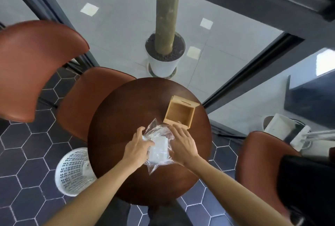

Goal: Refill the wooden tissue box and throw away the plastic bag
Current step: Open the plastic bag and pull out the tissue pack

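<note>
Your left hand (pixel 136 147) grips the left side of the clear plastic bag (pixel 159 146), fingers curled into the film, while your right hand (pixel 183 143) lies flat and spread on the bag's right side, pressing rather than pinching; the white tissue pack (pixel 159 148) shows through the film between them. The bag rests near the middle of the round wooden table (pixel 126 113), with the open, empty wooden tissue box (pixel 180 112) just beyond your right hand, its lid (pixel 186 101) propped at the far edge. A white mesh waste basket (pixel 74 171) stands on the floor to the table's near left.
</note>
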